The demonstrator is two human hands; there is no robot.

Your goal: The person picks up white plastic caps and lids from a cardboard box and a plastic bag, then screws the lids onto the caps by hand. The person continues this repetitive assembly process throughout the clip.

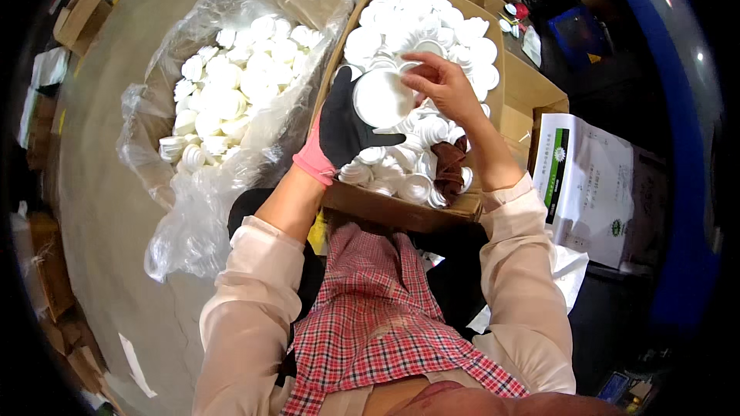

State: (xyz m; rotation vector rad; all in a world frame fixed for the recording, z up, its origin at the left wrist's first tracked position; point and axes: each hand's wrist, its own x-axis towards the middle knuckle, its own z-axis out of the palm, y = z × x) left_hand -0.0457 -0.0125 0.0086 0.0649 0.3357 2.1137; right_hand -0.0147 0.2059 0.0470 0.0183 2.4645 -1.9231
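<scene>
- Disc, white and round (pixel 381 100): raised above the near half of an open carton (pixel 397 214), face toward the wearer, between both hands.
- Left hand (pixel 345 125), in a black glove with a pink cuff: grasping the disc along its left side, thumb stretched out below it. The fingers' contact behind the disc is hidden.
- Right hand (pixel 449 91), bare: fingers bent, tips at the disc's upper right rim. Whether they pinch it or only touch it, I cannot tell.
- Step in hand, as judged: working at the rim of a single piece. The gloved hand should bear the weight and keep the disc steady; the bare fingertips should press lightly, since a thin rim could flex or slip.
- Recommended: keep the face unobstructed, and turn the disc with the left hand rather than reach across it.
- Caution: loose white pieces (pixel 416 9) lie heaped beneath; a dropped disc would probably be lost among them. A brown cloth (pixel 449 169) lies at the carton's near right; sleeves and wrist should clear it.
- Left of the carton: clear plastic liner (pixel 187 235) around cream-white pieces (pixel 231 86).
</scene>
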